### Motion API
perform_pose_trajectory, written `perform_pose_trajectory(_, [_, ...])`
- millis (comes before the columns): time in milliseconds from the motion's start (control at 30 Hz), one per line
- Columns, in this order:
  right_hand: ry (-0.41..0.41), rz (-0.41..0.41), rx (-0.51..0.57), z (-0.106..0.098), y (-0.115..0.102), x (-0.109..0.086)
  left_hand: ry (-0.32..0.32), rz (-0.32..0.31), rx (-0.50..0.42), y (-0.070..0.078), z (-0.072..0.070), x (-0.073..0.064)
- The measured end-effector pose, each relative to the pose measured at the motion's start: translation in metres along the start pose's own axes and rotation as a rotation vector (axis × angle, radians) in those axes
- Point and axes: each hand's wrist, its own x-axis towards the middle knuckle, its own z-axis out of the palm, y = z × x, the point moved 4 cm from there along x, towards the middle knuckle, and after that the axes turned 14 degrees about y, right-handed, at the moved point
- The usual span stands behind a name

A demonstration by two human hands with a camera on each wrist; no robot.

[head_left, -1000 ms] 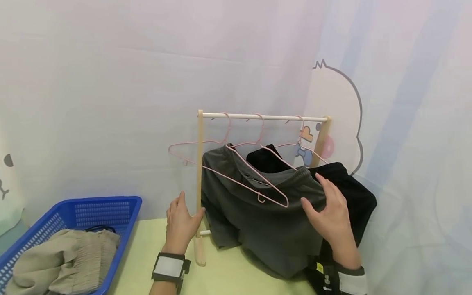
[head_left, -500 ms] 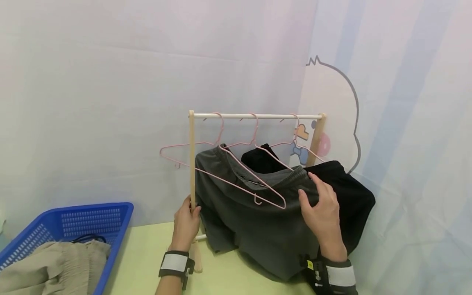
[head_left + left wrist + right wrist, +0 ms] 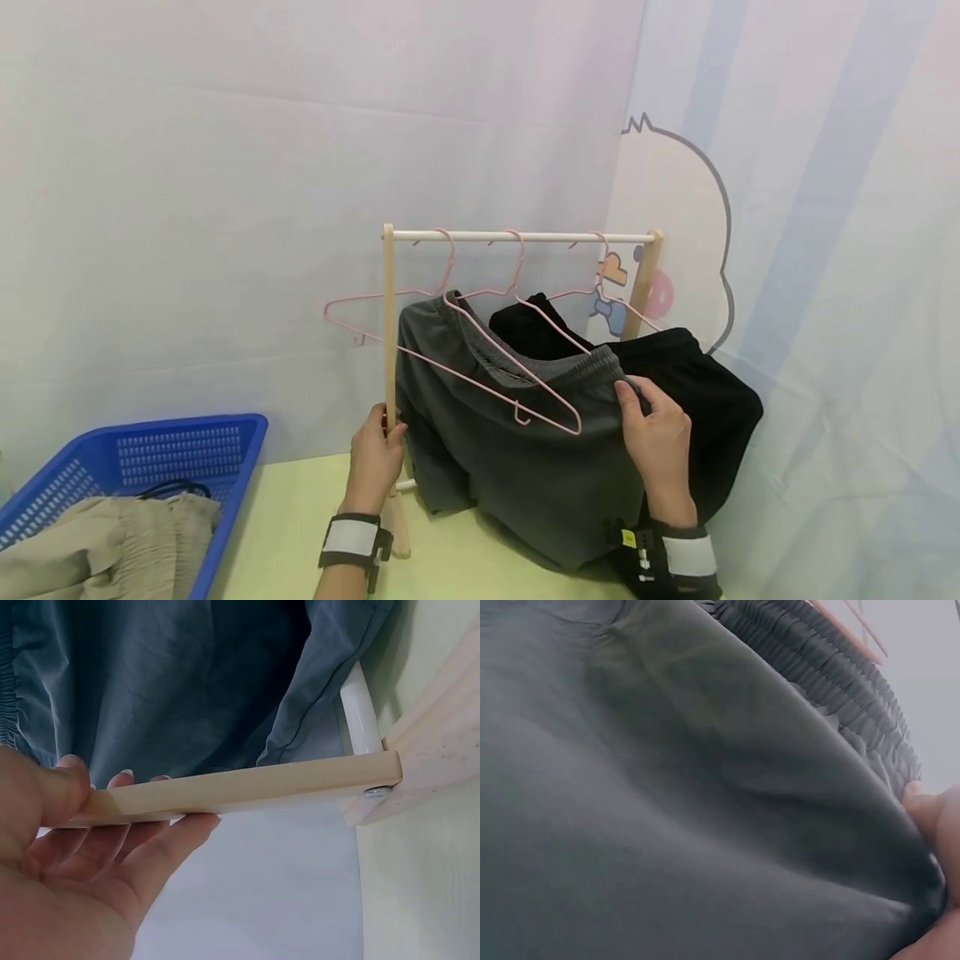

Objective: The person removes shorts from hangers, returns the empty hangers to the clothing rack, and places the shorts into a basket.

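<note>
Grey shorts [image 3: 517,467] with a gathered elastic waistband [image 3: 817,667] hang from a pink hanger on a small rack. My right hand [image 3: 662,446] pinches them by the right end of the waistband, thumb in front. At the rack's near end, my left hand [image 3: 373,462] grips the wooden post [image 3: 255,784], its fingers bent round the far side in the left wrist view. In front of the shorts hangs a bare pink hanger [image 3: 452,260]. Behind them, black shorts [image 3: 723,404] hang on another hanger.
A white rail [image 3: 555,237] tops the rack, with a second wooden post [image 3: 647,275] at its far end. On the left, a blue basket [image 3: 251,462] holds a beige garment [image 3: 120,533]. Pale curtains [image 3: 225,208] stand behind the yellow tabletop [image 3: 300,508].
My left hand has moved from beside the post to a grip on it. My right hand, apart from the shorts before, now pinches the waistband's end. The head view has shifted slightly.
</note>
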Motion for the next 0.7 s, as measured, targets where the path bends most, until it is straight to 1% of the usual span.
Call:
perform_pose_trajectory(100, [0.000,0.026,0.021,0.0014,0.0013,-0.0016,0.003,-0.009,0.005,-0.0012,0.0002,-0.0004])
perform_pose_trajectory(267, [0.004,0.090,0.071,0.0029,0.0025,-0.0043,-0.007,-0.024,-0.010,-0.0015,0.0011,-0.0008])
perform_pose_trajectory(333, [0.016,0.100,0.087,0.0032,0.0022,-0.0048,-0.014,-0.031,-0.017,-0.0014,0.0016,-0.0007])
perform_pose_trajectory(400, [0.044,0.099,0.094,0.0029,0.0013,-0.0052,-0.017,-0.034,-0.020,-0.0012,0.0019,-0.0004])
perform_pose_trajectory(567, [0.157,0.072,0.080,0.0026,-0.0009,-0.0067,-0.014,-0.032,-0.020,-0.0019,0.0025,0.0003])
perform_pose_trajectory(633, [0.183,0.061,0.087,0.0026,-0.0017,-0.0069,-0.012,-0.030,-0.016,-0.0020,0.0025,0.0004])
perform_pose_trajectory(700, [0.192,0.055,0.109,0.0011,-0.0027,-0.0061,-0.012,-0.032,-0.016,-0.0017,0.0024,0.0003])
